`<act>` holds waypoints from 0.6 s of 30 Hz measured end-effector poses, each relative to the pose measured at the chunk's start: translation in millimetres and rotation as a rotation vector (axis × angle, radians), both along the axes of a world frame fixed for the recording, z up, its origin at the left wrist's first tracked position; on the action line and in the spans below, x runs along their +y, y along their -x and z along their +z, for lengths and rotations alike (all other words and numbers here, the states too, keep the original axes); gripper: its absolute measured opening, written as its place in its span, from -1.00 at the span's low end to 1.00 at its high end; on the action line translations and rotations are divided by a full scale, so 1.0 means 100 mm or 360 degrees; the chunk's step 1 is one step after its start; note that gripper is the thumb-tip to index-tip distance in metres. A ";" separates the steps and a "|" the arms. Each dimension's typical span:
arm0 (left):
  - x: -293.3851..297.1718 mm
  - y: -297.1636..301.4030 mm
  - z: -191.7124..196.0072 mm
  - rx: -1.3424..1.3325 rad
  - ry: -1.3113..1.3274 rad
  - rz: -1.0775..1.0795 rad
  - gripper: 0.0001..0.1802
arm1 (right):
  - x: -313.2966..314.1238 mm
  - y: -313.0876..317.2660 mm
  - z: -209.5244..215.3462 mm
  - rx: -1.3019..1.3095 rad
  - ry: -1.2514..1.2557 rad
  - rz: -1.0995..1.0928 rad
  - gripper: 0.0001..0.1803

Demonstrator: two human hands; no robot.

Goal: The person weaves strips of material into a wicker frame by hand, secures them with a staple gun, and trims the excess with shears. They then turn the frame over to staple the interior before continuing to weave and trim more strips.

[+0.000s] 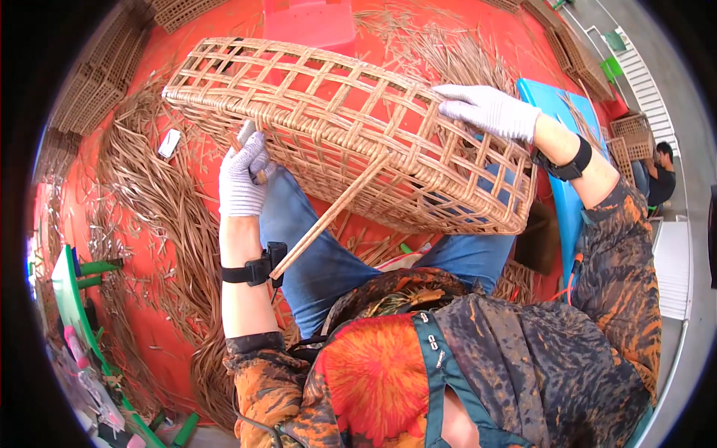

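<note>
A large woven basket [351,142] of tan strands lies tilted across my knees, with an open lattice side and a thick braided edge. My right hand [493,112], in a white knit glove, grips its lattice at the right, fingers stretched over the far edge. My left hand [243,179], gloved too, is closed beside the near left side of the basket. From its fist sticks a small narrow tool [246,131], mostly hidden by the fingers. One long strand [328,218] juts from the braided edge toward my left wrist.
Loose tan strands [160,201] are heaped on the red floor covering at left, with a white rectangular object [169,142] among them. A red plastic stool [310,22] stands ahead, a blue board [567,179] at right. Stacked baskets [97,82] and another person [661,175] appear farther off.
</note>
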State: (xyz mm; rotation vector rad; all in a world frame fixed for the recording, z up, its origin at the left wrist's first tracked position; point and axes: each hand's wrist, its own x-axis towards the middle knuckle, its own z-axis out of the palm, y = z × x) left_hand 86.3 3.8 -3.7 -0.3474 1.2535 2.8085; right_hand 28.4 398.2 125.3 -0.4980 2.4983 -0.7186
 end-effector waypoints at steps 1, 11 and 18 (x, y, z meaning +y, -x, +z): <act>0.02 0.03 -0.03 0.0018 -0.0035 -0.0012 -0.65 | 0.04 0.04 0.01 0.0256 -0.0083 0.0117 -0.30; 0.02 0.07 -0.22 -0.0122 0.0155 0.0015 -0.86 | 1.82 -0.63 0.79 0.1265 -0.0163 -0.0774 -0.53; 0.03 0.06 -0.18 0.0066 0.0079 0.0072 -0.79 | 3.89 -2.02 0.13 0.1207 -0.1312 -0.1615 -0.61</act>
